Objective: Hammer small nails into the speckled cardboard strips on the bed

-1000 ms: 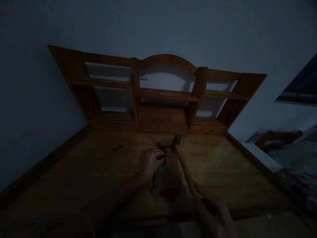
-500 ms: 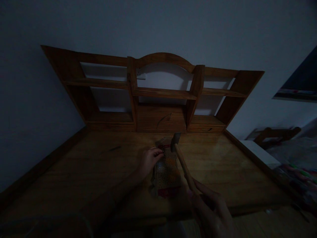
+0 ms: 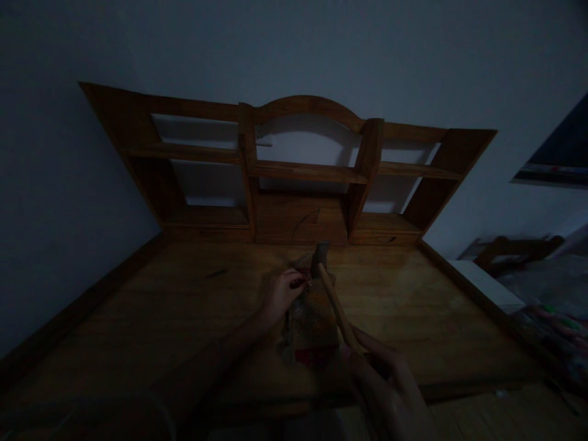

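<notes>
My right hand point(image 3: 383, 373) is wrapped round the wooden handle of a hammer point(image 3: 334, 300). The hammer's dark head is over the far end of a block point(image 3: 315, 321) with a speckled, orange-stained top and red ends. At that far end my left hand point(image 3: 285, 291) pinches with thumb and forefinger. Something tiny glints at those fingertips, too small and dark to name. Beneath the block, ragged brown wrapping or cardboard shows at the edges.
The wooden desk point(image 3: 206, 318) has a raised rim and a shelf unit point(image 3: 303, 174) along its back. A thin dark strip point(image 3: 217, 273) lies left of my left hand. To the right are a white surface point(image 3: 484, 285) and a wooden chair back point(image 3: 523, 254).
The hammer head has moved left, closer to my left fingertips. My left hand has shifted slightly right and still pinches.
</notes>
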